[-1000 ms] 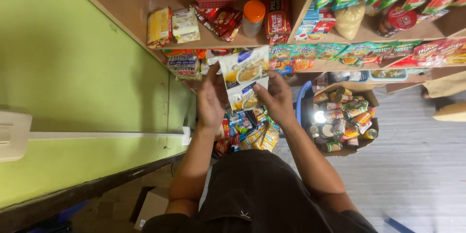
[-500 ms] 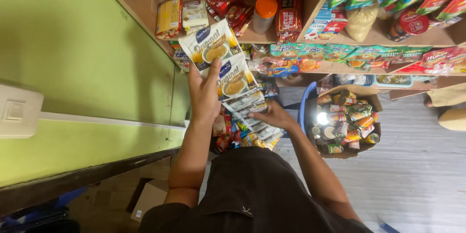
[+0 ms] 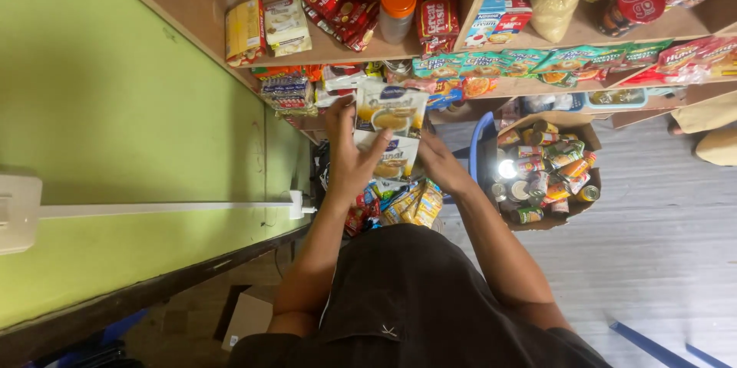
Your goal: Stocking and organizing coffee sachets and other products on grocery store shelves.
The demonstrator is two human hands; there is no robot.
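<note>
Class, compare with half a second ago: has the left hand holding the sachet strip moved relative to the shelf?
Yes. The left hand with the sachet strip has come down, from the upper shelf to below its edge.

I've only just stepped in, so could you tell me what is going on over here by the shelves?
A person stands at wooden shelves stocked with packaged food, by a green wall. Both hands hold a strip of joined white sachets in front of the lower shelf: the left hand grips it from the side, the right hand supports it lower down. A cardboard box of cans sits on the floor to the right.
</note>
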